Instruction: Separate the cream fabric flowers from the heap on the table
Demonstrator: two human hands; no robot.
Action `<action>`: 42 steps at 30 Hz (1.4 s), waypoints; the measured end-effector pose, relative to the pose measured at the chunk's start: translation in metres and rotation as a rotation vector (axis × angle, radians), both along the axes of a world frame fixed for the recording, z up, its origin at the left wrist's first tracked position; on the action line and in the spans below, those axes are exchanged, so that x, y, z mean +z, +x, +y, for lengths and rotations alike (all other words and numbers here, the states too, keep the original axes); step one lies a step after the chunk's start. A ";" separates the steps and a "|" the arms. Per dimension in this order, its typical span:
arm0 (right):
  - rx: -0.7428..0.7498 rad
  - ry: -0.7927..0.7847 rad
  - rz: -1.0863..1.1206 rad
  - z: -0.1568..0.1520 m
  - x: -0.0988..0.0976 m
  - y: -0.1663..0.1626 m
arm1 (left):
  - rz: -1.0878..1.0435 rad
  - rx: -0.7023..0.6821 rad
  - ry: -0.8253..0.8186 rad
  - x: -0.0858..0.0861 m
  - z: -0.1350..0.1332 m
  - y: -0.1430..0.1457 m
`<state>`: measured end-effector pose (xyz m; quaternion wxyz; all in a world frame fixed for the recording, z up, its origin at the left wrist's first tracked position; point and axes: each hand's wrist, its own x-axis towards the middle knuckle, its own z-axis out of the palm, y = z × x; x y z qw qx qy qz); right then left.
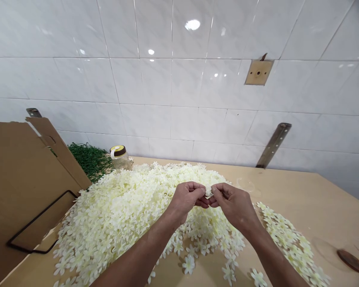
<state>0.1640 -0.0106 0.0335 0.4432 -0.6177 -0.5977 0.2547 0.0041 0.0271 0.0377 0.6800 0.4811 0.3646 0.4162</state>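
Observation:
Between the fingertips of both hands is a small pale artificial flower (208,191), partly hidden by the fingers. My left hand (189,196) pinches it from the left, and my right hand (231,201) pinches it from the right. The hands meet just above the right part of a large heap of cream-white artificial flowers (122,209). A few loose flowers (188,264) lie on the tan table (287,187) in front of the heap. To the right of my right forearm runs a narrower band of similar flowers (290,239).
At the left stands a cardboard box (26,179) with a black wire frame (32,223) beside it. Behind the heap are green artificial stems (91,161) and a lidded jar (120,158). A metal bracket (273,145) rises against the tiled wall (179,87). A brown disc (351,261) lies at right.

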 end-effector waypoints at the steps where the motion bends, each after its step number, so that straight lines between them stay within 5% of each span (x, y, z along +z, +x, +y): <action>1: 0.000 -0.013 0.010 0.001 0.000 0.001 | -0.003 0.001 -0.004 -0.001 0.000 0.000; 12: -0.053 -0.033 -0.015 0.001 0.003 0.000 | -0.017 0.023 0.035 -0.001 -0.005 0.006; 29: 0.152 -0.211 0.728 0.006 0.010 0.008 | -0.135 0.065 -0.035 0.005 0.012 -0.012; 36: -0.018 -0.054 0.225 0.007 0.003 0.006 | -0.014 0.131 0.048 0.005 0.009 -0.010; 42: -0.064 0.295 -0.105 0.001 -0.003 -0.005 | 0.098 0.155 0.132 -0.001 0.006 -0.006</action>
